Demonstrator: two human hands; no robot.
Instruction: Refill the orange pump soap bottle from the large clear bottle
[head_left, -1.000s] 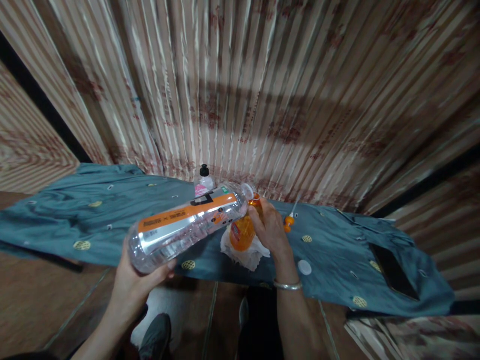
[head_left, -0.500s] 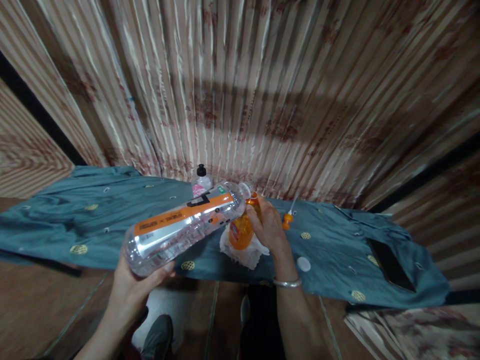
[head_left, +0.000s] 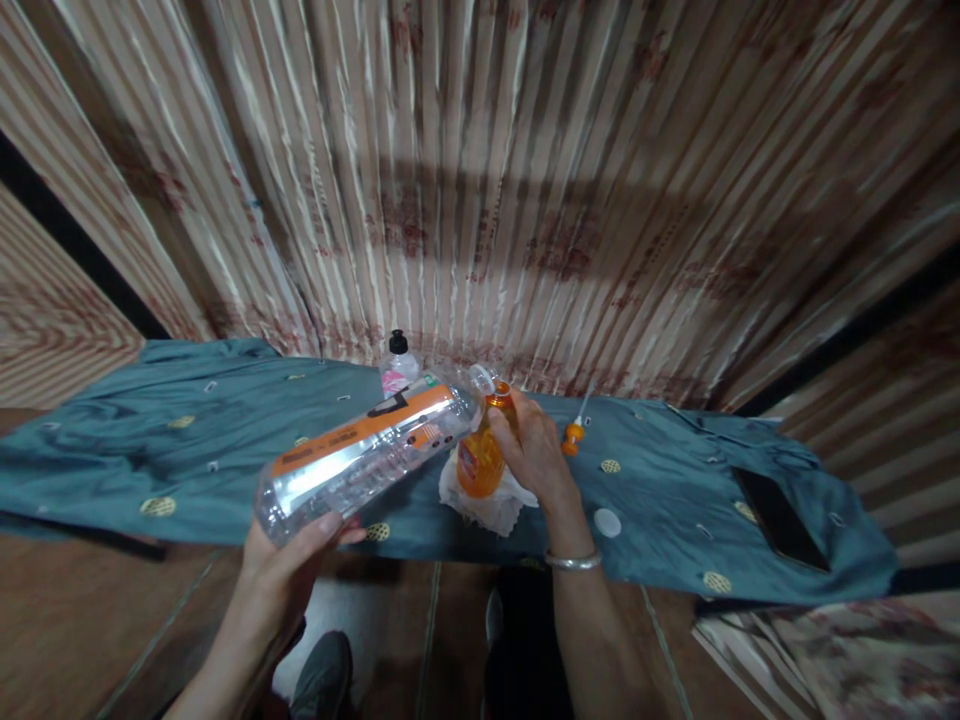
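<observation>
Clear plastic bottle (head_left: 367,450) slants across the front of the table (head_left: 660,535), held up off the cloth in the left hand (head_left: 289,555); that hand is curled round its base end, thumb along the near side; from there the bottle reaches away and to the right, so its long axis runs from the near left to the far right; its neck, with a white ring (head_left: 482,380), points at the top of the orange bottle (head_left: 478,468); the two mouths lie side by side, the clear one just left of the orange one, and whether they touch I cannot tell; nor can I judge how steeply the clear bottle dips or rises along its length.

Orange bottle stands nearly upright, uncapped, its mouth facing up and its top leaning a little to the right in view; its base is over a crumpled white cloth or tissue (head_left: 491,517); the right hand (head_left: 536,450) grips it from the right, close below the mouth, with the thumb across the near side; this hand is nearer to the meeting of the two necks, while the left is well apart from it; right of the right wrist lies a white disc-like cap (head_left: 607,522), and beyond the wrist an orange pump top (head_left: 574,437).
</observation>
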